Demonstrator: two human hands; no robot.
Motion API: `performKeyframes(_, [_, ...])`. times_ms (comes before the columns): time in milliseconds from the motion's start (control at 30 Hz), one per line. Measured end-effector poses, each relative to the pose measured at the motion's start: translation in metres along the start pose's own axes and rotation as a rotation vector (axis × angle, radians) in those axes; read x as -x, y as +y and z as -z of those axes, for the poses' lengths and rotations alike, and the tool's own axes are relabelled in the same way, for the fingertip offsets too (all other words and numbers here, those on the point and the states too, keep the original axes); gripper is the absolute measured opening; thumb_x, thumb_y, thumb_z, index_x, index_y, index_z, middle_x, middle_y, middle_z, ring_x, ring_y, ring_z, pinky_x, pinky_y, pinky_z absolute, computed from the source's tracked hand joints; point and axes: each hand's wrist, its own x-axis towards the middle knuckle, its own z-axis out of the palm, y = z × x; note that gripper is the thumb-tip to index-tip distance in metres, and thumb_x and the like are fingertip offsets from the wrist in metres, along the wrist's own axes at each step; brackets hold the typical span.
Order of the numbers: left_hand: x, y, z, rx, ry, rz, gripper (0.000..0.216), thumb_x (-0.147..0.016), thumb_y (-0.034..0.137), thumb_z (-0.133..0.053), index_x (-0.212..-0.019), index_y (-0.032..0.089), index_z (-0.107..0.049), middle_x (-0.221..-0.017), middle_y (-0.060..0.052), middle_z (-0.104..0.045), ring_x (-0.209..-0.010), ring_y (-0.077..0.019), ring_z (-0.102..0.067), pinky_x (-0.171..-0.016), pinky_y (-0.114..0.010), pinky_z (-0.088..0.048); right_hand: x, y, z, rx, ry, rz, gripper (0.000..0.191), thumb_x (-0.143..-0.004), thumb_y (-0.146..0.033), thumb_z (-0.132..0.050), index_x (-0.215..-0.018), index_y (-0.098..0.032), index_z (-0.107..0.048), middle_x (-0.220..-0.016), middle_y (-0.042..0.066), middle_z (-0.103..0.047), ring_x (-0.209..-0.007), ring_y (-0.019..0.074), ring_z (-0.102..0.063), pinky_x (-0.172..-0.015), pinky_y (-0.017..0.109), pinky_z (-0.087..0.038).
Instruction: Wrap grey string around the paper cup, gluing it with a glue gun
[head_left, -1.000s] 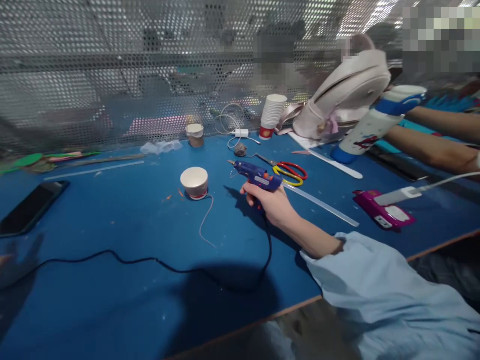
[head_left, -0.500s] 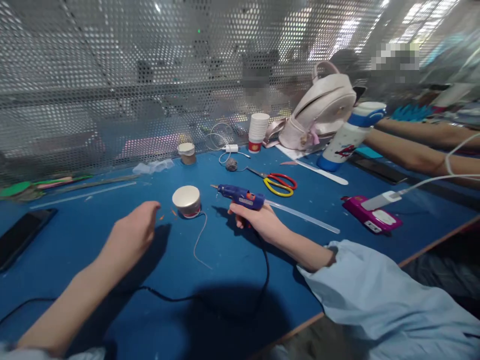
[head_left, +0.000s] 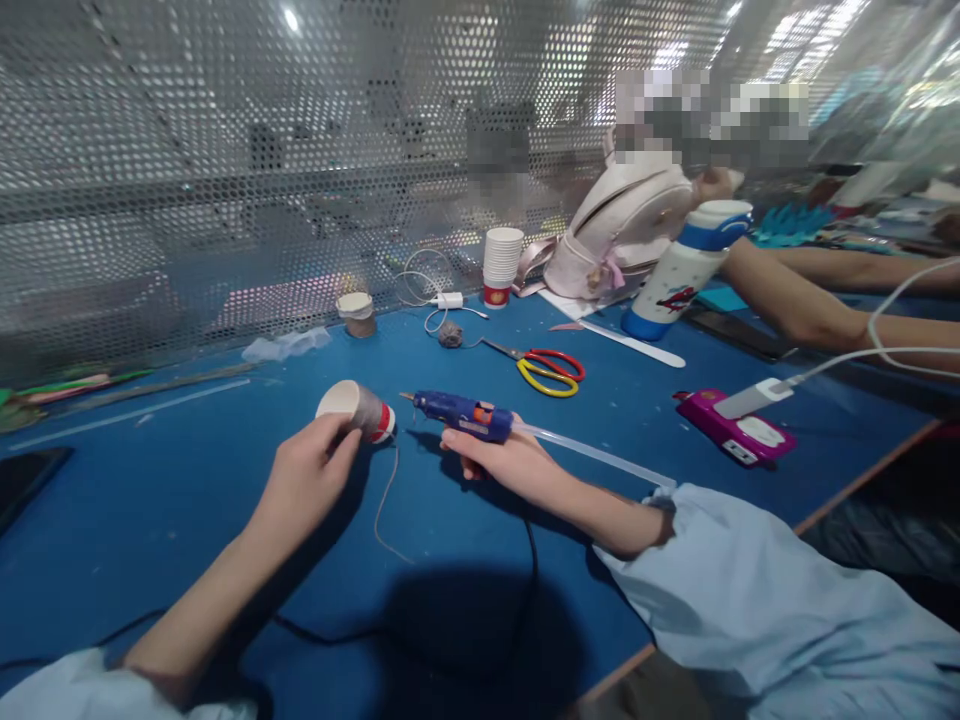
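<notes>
Head view: left hand (head_left: pixel 304 478) grips a small white paper cup with red base band (head_left: pixel 355 410), tipped on its side, mouth facing left and up, base toward the gun. Right hand (head_left: pixel 501 462) is closed round the handle of a blue hot glue gun (head_left: pixel 463 413); its nozzle points left, just beside the cup's base, not touching. A thin string (head_left: pixel 384 500) trails from the cup across the blue table (head_left: pixel 187 470). Red-and-yellow scissors (head_left: pixel 546 368) lie well behind.

- Blue table (head_left: pixel 187 520), with scissors (head_left: pixel 544 368) lying flat toward its far side.
- Stack of paper cups (head_left: pixel 501 266) standing just behind the scissors.
- White charger (head_left: pixel 448 300) behind the scissors, to their left.
- Magenta phone (head_left: pixel 735 432) right of the scissors, well apart.
</notes>
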Motion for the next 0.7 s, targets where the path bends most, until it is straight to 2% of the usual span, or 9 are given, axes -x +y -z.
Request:
performKeyframes(67, [0.003, 0.002, 0.005, 0.193, 0.0, 0.152, 0.02, -0.082, 0.037, -0.054, -0.087, 0.02, -0.065, -0.075, -0.002, -0.067, -0.069, -0.0189, -0.061, -0.064, -0.026, -0.042, 0.005, -0.005, 0.0, 0.087, 0.024, 0.045, 0.032, -0.08, -0.049, -0.061, -0.079, -0.018, -0.058, -0.055, -0.004, -0.054, -0.05, 0.0093, -0.049, -0.049, 0.022, -0.037])
performKeyframes(133, [0.005, 0.004, 0.004, 0.384, -0.01, 0.276, 0.02, -0.079, 0.037, -0.058, -0.086, 0.019, -0.064, -0.075, -0.001, -0.066, -0.071, -0.0186, -0.061, -0.065, -0.026, -0.042, 0.011, -0.009, -0.001, 0.156, 0.054, 0.071, 0.028, -0.078, -0.045, -0.064, -0.076, -0.018, -0.057, -0.059, -0.004, -0.054, -0.053, 0.009, -0.047, -0.05, 0.021, -0.035])
performKeyframes(233, [0.006, 0.002, -0.004, 0.582, 0.016, 0.371, 0.021, -0.074, 0.038, -0.064, -0.084, 0.019, -0.064, -0.076, -0.001, -0.066, -0.072, -0.0176, -0.06, -0.068, -0.026, -0.043, 0.016, -0.011, -0.003, 0.218, 0.065, 0.11, 0.024, -0.077, -0.04, -0.063, -0.071, -0.018, -0.054, -0.062, -0.004, -0.054, -0.054, 0.0085, -0.046, -0.051, 0.021, -0.035])
performKeyframes(300, [0.006, 0.0, -0.009, 0.585, 0.047, 0.403, 0.023, -0.073, 0.042, -0.065, -0.078, 0.019, -0.064, -0.068, 0.002, -0.062, -0.066, -0.0156, -0.056, -0.063, -0.025, -0.04, 0.017, -0.01, -0.004, 0.232, 0.067, 0.142, 0.021, -0.077, -0.036, -0.061, -0.071, -0.019, -0.053, -0.061, -0.004, -0.054, -0.053, 0.0082, -0.046, -0.051, 0.021, -0.035])
performKeyframes(400, [0.005, 0.0, -0.012, 0.464, 0.083, 0.442, 0.03, -0.07, 0.048, -0.068, -0.068, 0.019, -0.062, -0.057, 0.004, -0.052, -0.057, -0.0132, -0.046, -0.053, -0.023, -0.033, 0.016, -0.007, -0.005, 0.246, 0.081, 0.167, 0.016, -0.078, -0.033, -0.06, -0.072, -0.019, -0.053, -0.063, -0.004, -0.055, -0.055, 0.0084, -0.046, -0.053, 0.021, -0.036])
performKeyframes(500, [0.005, 0.002, -0.012, 0.405, 0.083, 0.47, 0.031, -0.065, 0.048, -0.072, -0.069, 0.018, -0.063, -0.057, 0.005, -0.052, -0.056, -0.0128, -0.044, -0.051, -0.023, -0.031, 0.014, -0.004, -0.005, 0.227, 0.085, 0.142, 0.017, -0.077, -0.034, -0.061, -0.072, -0.019, -0.054, -0.063, -0.004, -0.054, -0.055, 0.009, -0.047, -0.053, 0.022, -0.037])
performKeyframes(700, [0.009, 0.009, -0.013, 0.799, -0.024, 0.451, 0.031, -0.077, 0.049, -0.06, -0.068, 0.019, -0.061, -0.063, 0.002, -0.055, -0.058, -0.0132, -0.048, -0.055, -0.024, -0.04, 0.011, -0.002, -0.006, 0.203, 0.186, 0.167, 0.018, -0.079, -0.036, -0.06, -0.083, -0.019, -0.058, -0.074, -0.001, -0.06, -0.065, 0.0123, -0.053, -0.06, 0.025, -0.041])
